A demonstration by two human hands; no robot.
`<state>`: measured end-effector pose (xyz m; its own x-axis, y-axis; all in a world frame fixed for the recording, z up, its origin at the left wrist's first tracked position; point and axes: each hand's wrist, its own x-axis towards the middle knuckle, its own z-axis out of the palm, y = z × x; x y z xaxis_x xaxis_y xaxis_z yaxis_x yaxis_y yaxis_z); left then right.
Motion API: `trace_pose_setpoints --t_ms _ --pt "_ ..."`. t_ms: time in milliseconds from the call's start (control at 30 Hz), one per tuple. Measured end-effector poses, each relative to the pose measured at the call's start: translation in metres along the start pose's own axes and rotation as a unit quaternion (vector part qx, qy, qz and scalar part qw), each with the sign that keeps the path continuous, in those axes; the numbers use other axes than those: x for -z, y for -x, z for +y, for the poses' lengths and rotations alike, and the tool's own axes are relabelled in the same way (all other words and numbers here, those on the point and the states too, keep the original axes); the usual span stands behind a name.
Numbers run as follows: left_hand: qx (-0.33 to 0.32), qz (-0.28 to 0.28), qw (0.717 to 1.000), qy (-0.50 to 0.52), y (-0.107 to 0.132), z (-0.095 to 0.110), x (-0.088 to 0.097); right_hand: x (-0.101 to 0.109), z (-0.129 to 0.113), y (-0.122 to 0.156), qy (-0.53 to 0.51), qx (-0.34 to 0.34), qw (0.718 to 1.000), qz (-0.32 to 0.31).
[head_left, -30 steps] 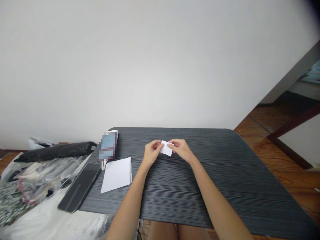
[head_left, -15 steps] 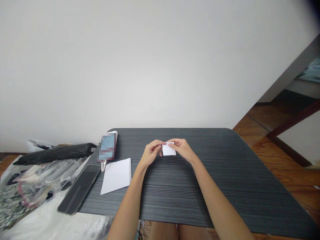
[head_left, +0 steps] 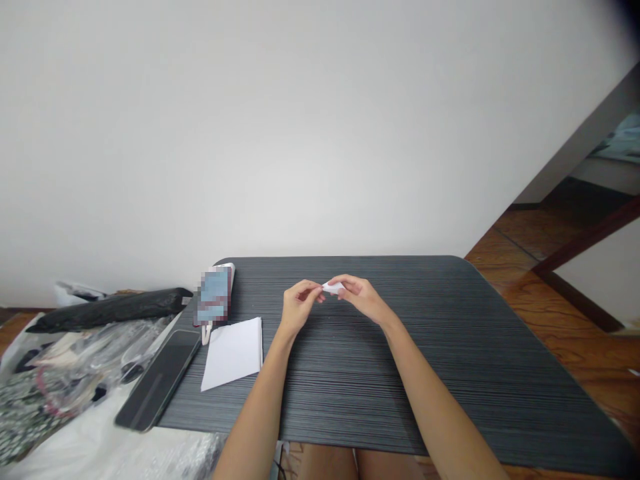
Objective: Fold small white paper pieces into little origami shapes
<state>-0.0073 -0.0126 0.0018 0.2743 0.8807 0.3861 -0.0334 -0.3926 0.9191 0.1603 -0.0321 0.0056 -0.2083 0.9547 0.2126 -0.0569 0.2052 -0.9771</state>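
Over the middle of the dark striped table (head_left: 450,347), my left hand (head_left: 298,307) and my right hand (head_left: 361,297) meet at a small folded piece of white paper (head_left: 332,287). The fingertips of both hands pinch it from either side, a little above the tabletop. The paper is turned nearly edge-on to me, so only a thin white sliver shows between the fingers.
A stack of white paper sheets (head_left: 233,352) lies to the left of my left forearm. A dark phone (head_left: 159,381) hangs over the table's left edge, next to a blurred-out box (head_left: 214,296). Plastic bags and a black bundle (head_left: 110,307) lie left of the table. Wooden floor is on the right.
The small paper was a flat white rectangle facing me; it has been tipped or folded to a thin sliver. Both hands stayed in place, still pinching it.
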Motion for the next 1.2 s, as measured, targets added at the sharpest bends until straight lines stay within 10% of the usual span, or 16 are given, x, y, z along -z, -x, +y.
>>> trace_pose_setpoints --t_ms 533,1200 --pt "0.067 0.015 0.996 0.049 0.003 0.001 -0.008 -0.009 0.015 -0.006 -0.072 -0.002 0.985 0.157" --pt "0.176 -0.013 0.963 0.205 -0.002 -0.003 -0.009 -0.009 0.008 -0.003 -0.042 0.043 0.996 0.058"
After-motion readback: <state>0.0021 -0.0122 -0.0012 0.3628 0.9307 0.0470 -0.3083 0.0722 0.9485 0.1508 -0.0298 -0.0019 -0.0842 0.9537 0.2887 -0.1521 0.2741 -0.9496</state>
